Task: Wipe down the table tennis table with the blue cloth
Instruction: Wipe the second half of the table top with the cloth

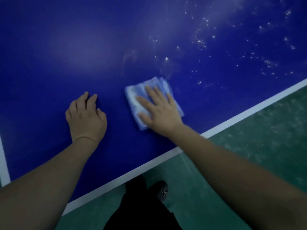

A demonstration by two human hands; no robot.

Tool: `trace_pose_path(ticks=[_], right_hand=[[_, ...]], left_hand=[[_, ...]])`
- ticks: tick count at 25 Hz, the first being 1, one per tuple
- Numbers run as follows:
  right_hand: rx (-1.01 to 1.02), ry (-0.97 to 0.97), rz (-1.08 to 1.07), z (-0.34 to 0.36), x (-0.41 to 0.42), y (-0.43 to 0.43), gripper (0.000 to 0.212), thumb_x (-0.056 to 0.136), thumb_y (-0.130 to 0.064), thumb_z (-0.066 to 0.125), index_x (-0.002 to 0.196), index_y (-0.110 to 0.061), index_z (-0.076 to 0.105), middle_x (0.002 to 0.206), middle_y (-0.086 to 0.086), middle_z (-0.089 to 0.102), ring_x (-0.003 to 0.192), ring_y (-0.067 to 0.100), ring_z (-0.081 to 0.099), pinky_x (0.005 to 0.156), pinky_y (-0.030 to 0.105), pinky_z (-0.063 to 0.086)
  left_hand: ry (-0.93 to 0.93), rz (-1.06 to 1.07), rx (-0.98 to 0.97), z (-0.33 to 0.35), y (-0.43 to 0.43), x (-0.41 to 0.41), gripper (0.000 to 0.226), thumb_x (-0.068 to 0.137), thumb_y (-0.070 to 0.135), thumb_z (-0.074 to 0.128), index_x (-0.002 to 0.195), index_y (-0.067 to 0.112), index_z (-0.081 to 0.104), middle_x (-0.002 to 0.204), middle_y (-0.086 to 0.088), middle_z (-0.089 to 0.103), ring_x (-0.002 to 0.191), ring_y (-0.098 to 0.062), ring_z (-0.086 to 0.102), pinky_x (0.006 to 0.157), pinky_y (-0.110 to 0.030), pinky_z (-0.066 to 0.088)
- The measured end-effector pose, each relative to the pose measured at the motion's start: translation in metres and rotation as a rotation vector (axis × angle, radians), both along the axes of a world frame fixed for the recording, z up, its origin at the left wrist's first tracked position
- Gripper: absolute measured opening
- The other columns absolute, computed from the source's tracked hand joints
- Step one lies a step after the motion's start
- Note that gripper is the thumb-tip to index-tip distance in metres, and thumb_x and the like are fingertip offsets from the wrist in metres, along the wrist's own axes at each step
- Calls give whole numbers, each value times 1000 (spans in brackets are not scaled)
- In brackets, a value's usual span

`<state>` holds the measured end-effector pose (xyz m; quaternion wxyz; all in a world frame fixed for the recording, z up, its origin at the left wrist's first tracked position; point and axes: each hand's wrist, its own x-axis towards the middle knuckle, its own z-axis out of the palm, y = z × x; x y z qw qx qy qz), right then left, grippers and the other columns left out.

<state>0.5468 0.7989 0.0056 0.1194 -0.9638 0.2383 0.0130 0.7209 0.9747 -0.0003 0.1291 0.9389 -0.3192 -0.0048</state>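
seemingly partway: pressing the cloth flat on the table under a spread, released right grip, bracing left of the cloth with an empty, loosely curled left grip, white specks beyond the cloth unwiped.

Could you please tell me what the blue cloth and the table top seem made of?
The blue cloth looks like soft fabric, perhaps microfibre: it lies folded in layers and flattens under the right hand. The table top seems a hard board with a smooth, matte dark-blue coating: it gives only a dull sheen. Its core cannot be told.
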Motion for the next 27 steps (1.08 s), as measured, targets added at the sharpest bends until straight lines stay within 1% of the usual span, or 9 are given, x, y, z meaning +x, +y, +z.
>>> trace_pose_path(ticks=[3, 6, 8, 11, 14, 17, 20, 24, 27], right_hand=[[-42, 58, -280, 4, -12, -81, 58, 98, -52, 41, 152, -36, 27, 163, 4, 15, 150, 23, 11, 118, 49, 13], [-12, 50, -570, 9, -51, -102, 62, 94, -56, 28, 152, -35, 26, 163, 5, 15, 150, 25, 10, 118, 53, 14], [-72, 49, -486, 6, -37, -65, 64, 91, -57, 24, 151, -34, 30, 161, 7, 20, 149, 28, 15, 115, 55, 16], [-52, -13, -102, -4, 32, -26, 60, 91, -57, 32, 148, -37, 35, 160, 3, 25, 149, 24, 19, 115, 54, 17], [-65, -41, 60, -4, 102, -83, 57, 94, -56, 39, 148, -38, 35, 160, 1, 24, 148, 23, 19, 117, 52, 17], [-78, 59, -289, 0, 85, -166, 58, 97, -53, 37, 152, -35, 29, 162, 4, 17, 149, 23, 13, 118, 50, 13], [-38, 43, -561, 12, 28, -164, 62, 94, -54, 27, 152, -33, 29, 162, 5, 16, 149, 26, 12, 117, 54, 15], [-63, 55, -243, 6, 60, -70, 62, 91, -55, 27, 149, -35, 34, 161, 6, 22, 149, 26, 18, 116, 53, 16], [-34, 3, 40, 1, 132, -71, 57, 95, -55, 36, 150, -39, 31, 162, 0, 19, 150, 21, 14, 117, 49, 11]], left_hand=[[-10, -1, 28, 3, 0, 1, 47, 93, 22, 46, 139, 13, 46, 149, -8, 38, 132, -31, 34, 110, -53, 27], [-9, -15, 58, 6, -2, -4, 47, 94, 25, 45, 139, 12, 47, 148, -9, 39, 132, -31, 36, 109, -53, 29], [5, -6, 62, 7, -2, -2, 48, 94, 28, 41, 139, 12, 47, 148, -9, 39, 131, -31, 36, 109, -53, 30], [13, 7, 62, 8, -3, -2, 51, 89, 28, 41, 137, 11, 50, 147, -10, 41, 131, -33, 37, 108, -55, 30], [14, 12, 77, 8, -4, -1, 52, 87, 28, 42, 136, 12, 51, 146, -12, 43, 131, -34, 37, 107, -56, 31], [20, 9, 96, 8, -4, 1, 53, 88, 31, 40, 137, 13, 49, 147, -10, 40, 132, -30, 35, 108, -54, 30], [42, 22, 96, 12, -4, 0, 54, 88, 32, 38, 137, 13, 50, 147, -10, 40, 133, -30, 34, 110, -53, 29], [55, 19, 94, 12, -4, 1, 56, 87, 33, 36, 136, 12, 52, 147, -10, 43, 132, -31, 36, 109, -53, 30], [41, 18, 79, 8, -3, 0, 55, 88, 33, 36, 136, 13, 51, 147, -10, 42, 132, -31, 35, 108, -53, 28]])
